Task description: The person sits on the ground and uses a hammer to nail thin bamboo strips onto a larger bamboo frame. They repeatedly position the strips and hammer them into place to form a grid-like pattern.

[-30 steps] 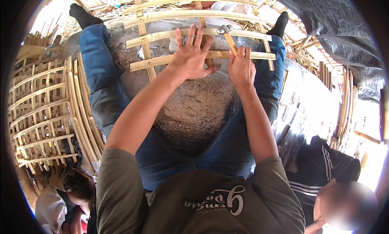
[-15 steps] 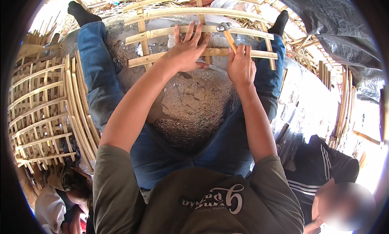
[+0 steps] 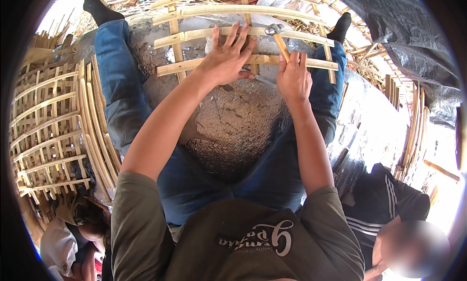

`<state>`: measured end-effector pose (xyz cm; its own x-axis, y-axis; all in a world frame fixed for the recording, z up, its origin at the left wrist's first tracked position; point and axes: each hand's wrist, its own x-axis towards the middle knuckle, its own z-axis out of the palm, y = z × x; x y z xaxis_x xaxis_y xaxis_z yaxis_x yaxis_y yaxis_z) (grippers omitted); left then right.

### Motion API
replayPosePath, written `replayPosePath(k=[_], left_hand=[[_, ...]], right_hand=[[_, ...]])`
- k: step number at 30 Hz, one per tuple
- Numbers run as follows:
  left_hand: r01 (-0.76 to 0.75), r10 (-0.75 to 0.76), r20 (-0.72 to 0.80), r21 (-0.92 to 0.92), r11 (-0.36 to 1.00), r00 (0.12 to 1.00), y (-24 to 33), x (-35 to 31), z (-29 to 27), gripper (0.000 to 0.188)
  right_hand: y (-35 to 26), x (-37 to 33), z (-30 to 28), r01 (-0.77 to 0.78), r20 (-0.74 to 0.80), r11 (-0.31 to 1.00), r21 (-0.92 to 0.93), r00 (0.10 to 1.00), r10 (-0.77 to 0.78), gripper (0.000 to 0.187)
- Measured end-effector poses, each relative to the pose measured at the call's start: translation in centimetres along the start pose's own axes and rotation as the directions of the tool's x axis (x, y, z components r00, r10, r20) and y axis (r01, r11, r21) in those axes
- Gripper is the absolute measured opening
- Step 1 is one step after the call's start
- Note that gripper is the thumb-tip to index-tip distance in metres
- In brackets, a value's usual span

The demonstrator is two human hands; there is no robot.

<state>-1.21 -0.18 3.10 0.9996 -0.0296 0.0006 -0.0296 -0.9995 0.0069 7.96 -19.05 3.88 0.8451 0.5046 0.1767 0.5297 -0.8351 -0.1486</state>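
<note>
Hands: left hand [image 3: 226, 62] spread, palm down, fingers fanned over the two nearest slats and their tips reaching past the second; right hand [image 3: 294, 79] curled around the wooden handle of a hammer.
Hammer [image 3: 281, 47]: slanting up and to the left from the right hand, its metal head [image 3: 274, 29] over the second slat, just right of the left hand's fingers; whether head and slat touch, I cannot tell.
Lattice [image 3: 214, 11]: pale bamboo, lying beneath both hands and stretching away between the person's feet; long slats run left to right over cross strips, and the far end leaves the view at the top.
Ground: silvery, wrinkled sheet [image 3: 233, 127] between the legs, its surface marked with dark patches.
Legs: blue jeans [image 3: 114, 72], set wide apart on either side of the lattice; black sock [image 3: 99, 11] on the left foot, another on the right.
Left side: long strips [image 3: 97, 130] bundled together, with woven panels [image 3: 46, 120] beyond them.
Right side: dark plastic sheet [image 3: 404, 25] hanging in folds above, upright bamboo strips [image 3: 413, 127] below it.
Others: co-worker in a striped black shirt [image 3: 367, 203] at lower right; a second person in a white top [image 3: 58, 247] at lower left.
</note>
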Motion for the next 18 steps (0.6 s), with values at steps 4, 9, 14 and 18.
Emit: replayPosePath(k=[4, 9, 14, 18], left_hand=[[0.011, -0.011, -0.002, 0.001, 1.000, 1.000, -0.1, 0.0, 0.2, 0.103], [0.042, -0.052, -0.065, -0.143, 0.989, 0.997, -0.5, 0.2, 1.2, 0.101], [0.016, -0.035, -0.134, -0.143, 0.990, 0.990, -0.7, -0.3, 1.2, 0.100], [-0.005, -0.061, -0.312, -0.207, 0.978, 0.948, -0.6, -0.9, 1.2, 0.079]], right_hand=[[-0.2, -0.1, -0.5, 0.003, -0.006, 1.000, -0.012, 1.000, -0.003, 0.035], [-0.2, 0.0, -0.5, 0.017, -0.016, 1.000, -0.006, 1.000, -0.017, 0.034], [-0.1, 0.0, -0.4, 0.012, 0.001, 1.000, -0.007, 1.000, -0.012, 0.035], [-0.1, 0.0, -0.4, 0.005, 0.015, 1.000, -0.008, 1.000, -0.005, 0.035]])
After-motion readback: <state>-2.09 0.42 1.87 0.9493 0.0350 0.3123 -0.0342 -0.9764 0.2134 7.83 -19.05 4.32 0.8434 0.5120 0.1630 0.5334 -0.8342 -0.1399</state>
